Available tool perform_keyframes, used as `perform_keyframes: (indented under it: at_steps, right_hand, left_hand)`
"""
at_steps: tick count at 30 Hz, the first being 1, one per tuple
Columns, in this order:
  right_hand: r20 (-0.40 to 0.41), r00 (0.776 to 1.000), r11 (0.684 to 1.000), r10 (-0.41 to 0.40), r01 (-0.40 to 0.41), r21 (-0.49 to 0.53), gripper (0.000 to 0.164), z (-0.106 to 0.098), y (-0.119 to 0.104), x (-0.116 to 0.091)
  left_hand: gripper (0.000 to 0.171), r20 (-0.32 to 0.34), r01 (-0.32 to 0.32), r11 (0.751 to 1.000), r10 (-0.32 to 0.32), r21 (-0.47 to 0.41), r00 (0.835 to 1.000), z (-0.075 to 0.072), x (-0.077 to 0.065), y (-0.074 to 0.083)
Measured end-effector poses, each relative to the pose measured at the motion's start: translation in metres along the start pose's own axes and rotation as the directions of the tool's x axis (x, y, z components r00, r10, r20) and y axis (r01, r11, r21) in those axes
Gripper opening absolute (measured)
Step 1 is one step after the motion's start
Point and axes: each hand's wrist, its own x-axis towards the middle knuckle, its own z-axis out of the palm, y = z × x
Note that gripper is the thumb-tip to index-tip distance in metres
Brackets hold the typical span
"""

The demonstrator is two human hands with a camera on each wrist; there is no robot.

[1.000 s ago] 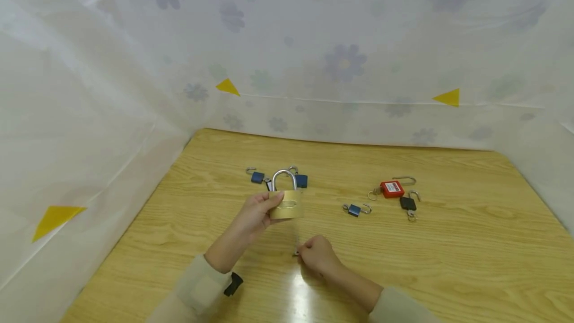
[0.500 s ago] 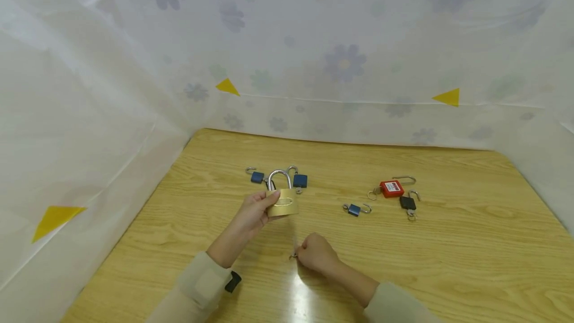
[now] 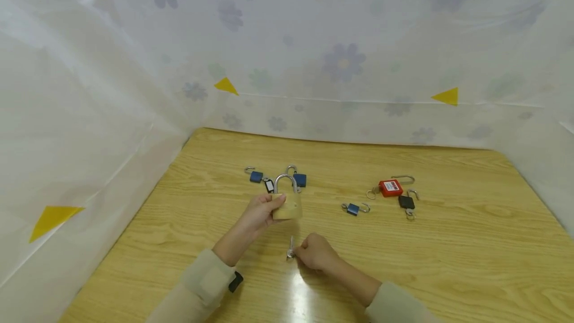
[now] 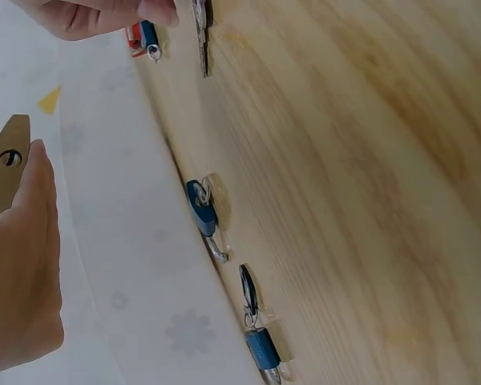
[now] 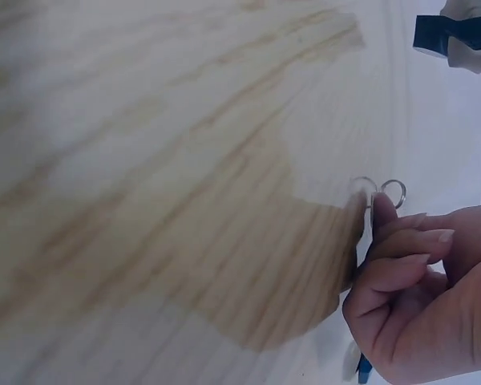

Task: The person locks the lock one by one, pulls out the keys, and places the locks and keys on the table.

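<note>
Pale yellow, wood-grained desk (image 3: 471, 253) runs out beneath both forearms, its grain stretching bare-faced to the right of the right fingers. Nearest, the right hand (image 3: 317, 252) is curled low over the wood, thumb and forefinger pinching a small silver metal key (image 3: 291, 252) by its head; a wire ring shows beside those fingertips in the right wrist view. Its blade points away from the person, apart from the padlock.

Farther out and to the left, the left hand (image 3: 262, 209) grips a large brass padlock (image 3: 289, 208) by one side, thumb across the front and fingers behind. It is held with its thick silver shackle up; the left wrist view shows the keyhole on the underside.

Just beyond the left fingers lie two blue padlocks (image 3: 256, 177) with shackles swung out, and a black tag with a white label (image 3: 269, 186) between them. Right of the brass lock and beyond the right fingers are a smaller blue padlock (image 3: 353, 209), a red padlock with a white label (image 3: 390, 188) and a black padlock (image 3: 406, 202).

Farthest from the fingers, the desk's back edge meets a white flowered sheet (image 3: 287, 54); the left edge slants away beside the left arm.
</note>
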Motion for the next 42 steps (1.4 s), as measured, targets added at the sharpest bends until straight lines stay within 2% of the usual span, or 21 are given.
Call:
perform_keyframes:
  at_steps: [2, 4, 6, 8, 10, 12, 18, 21, 25, 28, 31, 34, 38, 40, 42]
  right_hand:
    - [-0.023, 1.0, 0.995, 0.01, -0.008, 0.103, 0.035, -0.004, 0.001, 0.003]
    - [-0.082, 0.996, 0.97, 0.027, -0.006, 0.245, 0.029, -0.008, 0.002, 0.007]
    - [-0.142, 0.99, 0.919, 0.022, 0.036, 0.393, 0.026, -0.012, 0.001, 0.014]
    - [-0.181, 0.983, 0.863, 0.014, 0.08, 0.499, 0.026, -0.015, -0.001, 0.02]
    - [-0.174, 0.985, 0.829, -0.005, 0.101, 0.55, 0.028, -0.018, -0.003, 0.024]
    - [-0.152, 0.988, 0.81, -0.005, 0.093, 0.579, 0.03, -0.018, -0.004, 0.028]
    - [-0.126, 0.992, 0.775, 0.031, 0.056, 0.629, 0.029, -0.016, 0.001, 0.035]
    - [-0.135, 0.99, 0.78, 0.05, 0.046, 0.624, 0.029, -0.015, 0.005, 0.037]
    - [-0.163, 0.981, 0.803, 0.101, 0.016, 0.595, 0.028, -0.015, 0.008, 0.039]
    - [-0.184, 0.975, 0.824, 0.125, 0.002, 0.567, 0.028, -0.014, 0.009, 0.042]
    - [-0.189, 0.974, 0.845, 0.121, -0.001, 0.535, 0.028, -0.013, 0.009, 0.044]
    - [-0.201, 0.975, 0.874, 0.094, 0.015, 0.485, 0.033, -0.011, 0.008, 0.044]
    - [-0.223, 0.973, 0.911, 0.056, 0.042, 0.41, 0.042, -0.008, 0.009, 0.043]
    - [-0.228, 0.972, 0.92, 0.048, 0.046, 0.388, 0.043, -0.006, 0.009, 0.043]
    - [-0.232, 0.972, 0.925, 0.045, 0.047, 0.377, 0.042, -0.005, 0.008, 0.043]
  left_hand:
    - [0.036, 0.016, 0.008, 1.0, -0.008, 0.022, 1.0, -0.001, 0.002, -0.002]
    - [0.036, 0.029, 0.019, 0.999, -0.02, 0.037, 0.999, -0.002, 0.003, -0.004]
    - [0.037, 0.052, 0.03, 0.998, -0.032, 0.049, 0.998, -0.004, 0.006, -0.007]
    - [0.039, 0.075, 0.047, 0.997, -0.051, 0.058, 0.996, -0.005, 0.008, -0.01]
    - [0.039, 0.088, 0.066, 0.995, -0.072, 0.069, 0.994, -0.005, 0.011, -0.013]
    - [0.04, 0.098, 0.078, 0.993, -0.086, 0.084, 0.991, -0.004, 0.015, -0.016]
    - [0.038, 0.097, 0.091, 0.98, -0.109, 0.174, 0.989, 0.0, 0.023, -0.02]
    - [0.035, 0.061, 0.1, 0.959, -0.12, 0.265, 0.991, 0.001, 0.026, -0.022]
    - [0.031, -0.043, 0.113, 0.894, -0.104, 0.433, 0.994, 0.0, 0.032, -0.026]
    - [0.029, -0.111, 0.105, 0.847, -0.055, 0.521, 0.992, -0.001, 0.035, -0.03]
    - [0.027, -0.158, 0.078, 0.82, 0.015, 0.568, 0.987, -0.002, 0.036, -0.032]
    - [0.025, -0.177, 0.027, 0.788, 0.105, 0.615, 0.978, -0.002, 0.036, -0.033]
    - [0.019, -0.161, -0.043, 0.72, 0.212, 0.693, 0.964, 0.0, 0.034, -0.032]
    - [0.02, -0.159, -0.055, 0.683, 0.246, 0.728, 0.956, 0.001, 0.034, -0.032]
    - [0.02, -0.163, -0.056, 0.67, 0.26, 0.741, 0.952, 0.003, 0.033, -0.031]
